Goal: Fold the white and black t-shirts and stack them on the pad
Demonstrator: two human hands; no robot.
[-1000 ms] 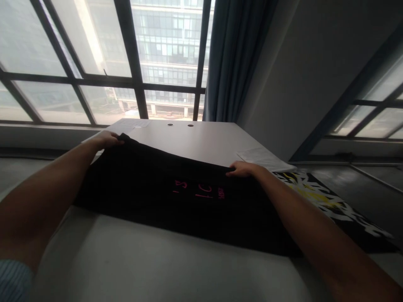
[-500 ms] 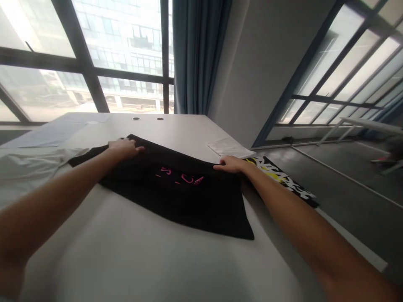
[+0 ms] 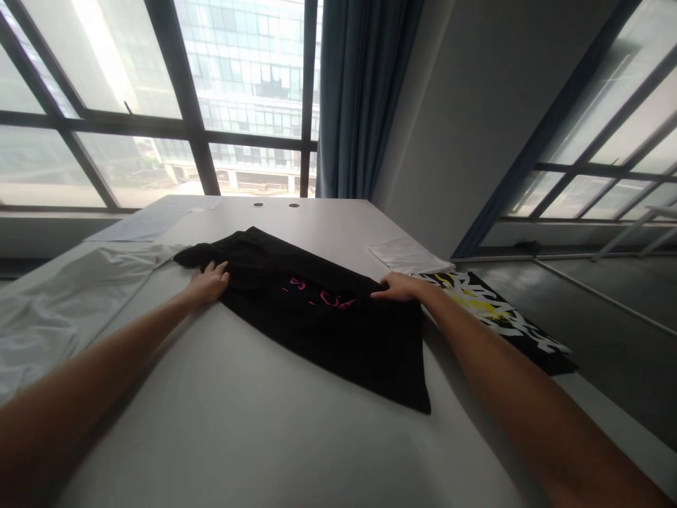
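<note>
A black T-shirt point(image 3: 338, 339) with pink lettering lies folded over on the white table point(image 3: 254, 423), its left end bunched and its right part flat. My left hand point(image 3: 210, 282) rests on the shirt's near edge by the bunched end, fingers stretched out over the cloth. At the upper right edge, my right hand point(image 3: 398, 288) pinches the fabric between thumb and fingers; part of the grip is hidden by the hand itself.
A crumpled white garment point(image 3: 68, 303) spreads along the table's left side. Folded white cloth point(image 3: 412, 255) and a black garment with white and yellow print point(image 3: 491, 310) lie at the right edge. Windows, a blue curtain point(image 3: 364, 106) and a pillar stand beyond.
My left hand has come off the shirt's upper fold to its near left edge, and its fingers have spread. My right hand still pinches the upper right edge. The view has shifted slightly left.
</note>
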